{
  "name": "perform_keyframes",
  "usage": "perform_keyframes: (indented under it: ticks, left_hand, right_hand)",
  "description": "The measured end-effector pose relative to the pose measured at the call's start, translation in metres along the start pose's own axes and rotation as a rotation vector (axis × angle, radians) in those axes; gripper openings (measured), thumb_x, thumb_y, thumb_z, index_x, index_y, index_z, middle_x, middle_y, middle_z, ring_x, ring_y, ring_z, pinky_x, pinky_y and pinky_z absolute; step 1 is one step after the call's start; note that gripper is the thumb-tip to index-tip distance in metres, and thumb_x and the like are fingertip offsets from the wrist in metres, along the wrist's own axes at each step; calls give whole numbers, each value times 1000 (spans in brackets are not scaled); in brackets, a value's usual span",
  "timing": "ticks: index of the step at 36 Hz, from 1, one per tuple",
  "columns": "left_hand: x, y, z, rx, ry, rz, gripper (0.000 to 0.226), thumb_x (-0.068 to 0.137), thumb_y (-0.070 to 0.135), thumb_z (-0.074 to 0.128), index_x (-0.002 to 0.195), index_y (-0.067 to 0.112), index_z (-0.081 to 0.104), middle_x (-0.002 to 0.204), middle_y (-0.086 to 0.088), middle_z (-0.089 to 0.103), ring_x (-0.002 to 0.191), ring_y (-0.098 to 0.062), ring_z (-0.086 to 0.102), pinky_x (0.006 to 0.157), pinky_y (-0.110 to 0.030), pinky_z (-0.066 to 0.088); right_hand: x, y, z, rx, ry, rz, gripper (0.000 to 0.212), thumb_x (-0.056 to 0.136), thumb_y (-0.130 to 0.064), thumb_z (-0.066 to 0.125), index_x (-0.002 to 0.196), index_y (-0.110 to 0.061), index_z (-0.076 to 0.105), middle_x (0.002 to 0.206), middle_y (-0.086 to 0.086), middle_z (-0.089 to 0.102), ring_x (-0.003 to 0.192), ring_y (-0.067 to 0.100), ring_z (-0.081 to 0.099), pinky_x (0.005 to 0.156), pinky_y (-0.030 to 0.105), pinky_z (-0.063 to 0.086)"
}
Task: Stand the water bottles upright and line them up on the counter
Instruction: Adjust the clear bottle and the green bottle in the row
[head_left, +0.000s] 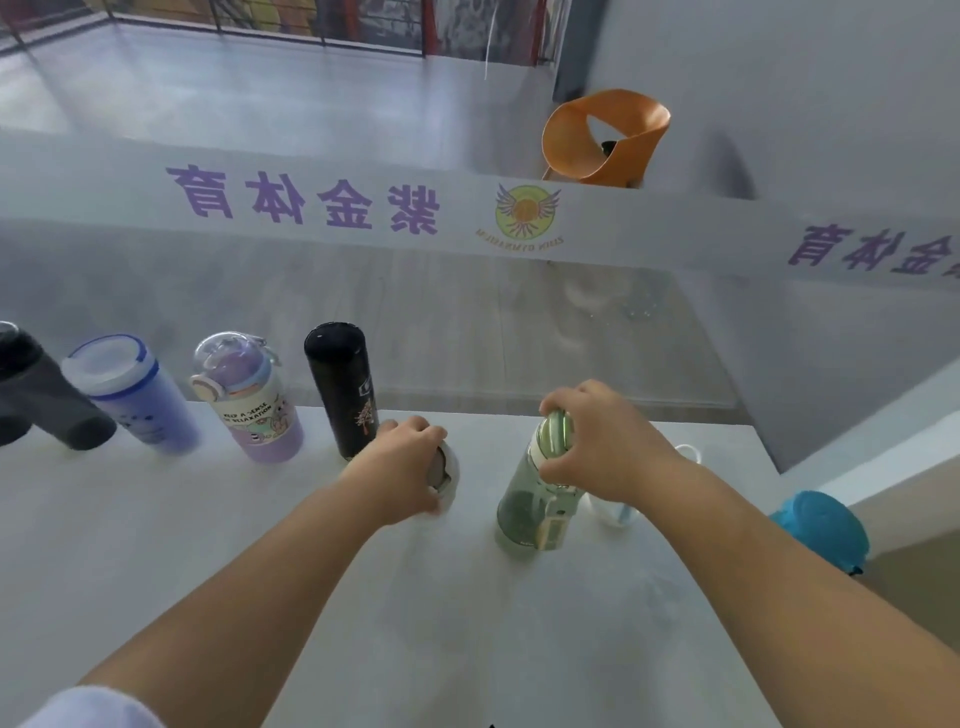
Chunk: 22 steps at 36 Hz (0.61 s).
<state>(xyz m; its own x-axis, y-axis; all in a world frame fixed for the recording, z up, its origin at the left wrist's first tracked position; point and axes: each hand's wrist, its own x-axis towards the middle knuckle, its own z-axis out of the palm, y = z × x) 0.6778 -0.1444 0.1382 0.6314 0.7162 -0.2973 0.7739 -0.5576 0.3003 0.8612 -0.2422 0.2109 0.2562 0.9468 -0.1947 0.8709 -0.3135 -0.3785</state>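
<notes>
A single wide-angle view from the person's head looks forward and steeply down over the white counter (208, 571). Both forearms reach in from the bottom edge, so the counter sits close beneath the lens, while the orange chair (605, 137) lies well beyond, past a glass panel. Straight lines bow toward the edges, and the far-left bottles appear tilted, perhaps only from lens distortion

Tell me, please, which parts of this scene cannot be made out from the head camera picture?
- White bottle: mostly covered by the left hand; its shape and the grip on it are unclear.
- Clear plastic cup: largely behind the right hand and forearm.
- Dark grey bottle: cut off by the left edge.
- Blue round object: partly past the white counter edge; identity unclear.
</notes>
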Motion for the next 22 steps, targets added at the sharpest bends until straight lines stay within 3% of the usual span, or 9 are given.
perform_keyframes:
  ticks: [11, 22]
  left_hand:
    - [54, -4, -22, -32, 3, 20, 67, 71, 27, 73, 129, 14, 42, 129, -2, 46, 121, -25, 38, 97, -42, 44]
    - [80, -9, -28, -75, 25, 55, 67, 74, 24, 70, 133, 12, 41, 134, -2, 42, 123, -24, 35, 100, -36, 41]
  right_hand:
    - [48, 2, -11, -18, 96, -40, 73, 64, -23, 76, 131, -16, 47, 121, 5, 47, 105, 23, 50, 84, 34, 48]
    - [77, 7, -14, -32, 78, -5, 76, 66, -25, 76, 135, -17, 43, 124, 4, 47, 108, 23, 50, 85, 31, 45]
